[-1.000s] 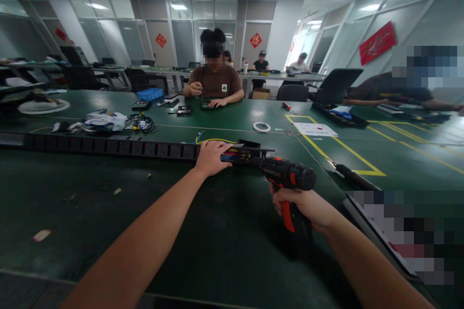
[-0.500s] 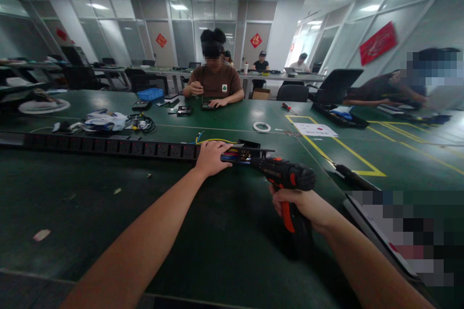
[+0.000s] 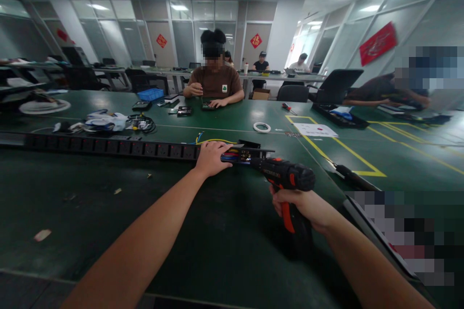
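A long black power strip [image 3: 148, 149] with a row of sockets lies across the green table. My left hand [image 3: 212, 158] is wrapped over it near its right end, thumb on the near side and fingers over the top. Just right of that hand, coloured wires and a terminal block [image 3: 245, 155] show in the strip's uncovered end. My right hand [image 3: 293, 203] grips a black and orange cordless drill [image 3: 286, 174] by its handle. The drill points left, its nose at the terminal block; whether the bit touches a screw is hidden.
Behind the strip lie bundled cables [image 3: 141, 123], plastic bags [image 3: 105, 120] and a white tape roll [image 3: 261, 127]. A screwdriver [image 3: 288, 108] and a paper sheet [image 3: 315, 129] are farther right. A black tool [image 3: 353, 176] lies beyond the drill. A person [image 3: 215, 79] sits opposite, near a blue basket [image 3: 150, 94].
Almost nothing differs. Both hands, the drill and the strip hold the same places, and the person at the far right has shifted slightly.
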`<state>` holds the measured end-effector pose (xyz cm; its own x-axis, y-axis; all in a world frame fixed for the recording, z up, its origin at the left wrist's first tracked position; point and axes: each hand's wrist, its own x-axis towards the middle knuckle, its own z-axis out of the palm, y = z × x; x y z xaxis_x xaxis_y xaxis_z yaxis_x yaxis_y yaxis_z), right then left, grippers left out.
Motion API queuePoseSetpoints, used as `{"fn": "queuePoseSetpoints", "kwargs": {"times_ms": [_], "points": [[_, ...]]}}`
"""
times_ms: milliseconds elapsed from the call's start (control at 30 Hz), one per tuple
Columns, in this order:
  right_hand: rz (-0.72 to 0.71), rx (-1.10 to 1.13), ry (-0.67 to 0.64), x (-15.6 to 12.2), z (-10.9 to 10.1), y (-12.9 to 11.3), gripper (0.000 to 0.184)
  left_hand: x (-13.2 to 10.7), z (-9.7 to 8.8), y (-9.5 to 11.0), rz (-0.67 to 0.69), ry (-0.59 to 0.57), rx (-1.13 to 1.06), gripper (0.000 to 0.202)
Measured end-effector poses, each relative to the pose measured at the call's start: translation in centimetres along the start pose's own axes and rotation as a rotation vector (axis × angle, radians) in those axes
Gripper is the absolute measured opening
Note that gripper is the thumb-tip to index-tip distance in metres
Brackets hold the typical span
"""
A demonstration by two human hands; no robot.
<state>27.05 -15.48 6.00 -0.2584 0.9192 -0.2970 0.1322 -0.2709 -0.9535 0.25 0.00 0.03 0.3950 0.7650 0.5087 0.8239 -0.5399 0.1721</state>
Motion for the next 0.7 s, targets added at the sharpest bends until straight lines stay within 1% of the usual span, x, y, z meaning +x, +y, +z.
{"fn": "queuePoseSetpoints", "kwargs": {"times_ms": [267,567,700], "points": [[-0.016,-0.014,-0.002,-0.1,0.09,-0.25,0.01,-0.05,-0.16,0.09,-0.004,-0.008,-0.009,0.069],[-0.001,-0.008,0.018,-0.12,0.22,-0.31,0.014,-0.05,-0.24,0.17,-0.002,-0.002,0.006,0.069],[0.004,-0.017,0.009,-0.07,0.17,-0.25,0.013,-0.04,-0.17,0.11,-0.003,-0.004,0.003,0.069]]}}
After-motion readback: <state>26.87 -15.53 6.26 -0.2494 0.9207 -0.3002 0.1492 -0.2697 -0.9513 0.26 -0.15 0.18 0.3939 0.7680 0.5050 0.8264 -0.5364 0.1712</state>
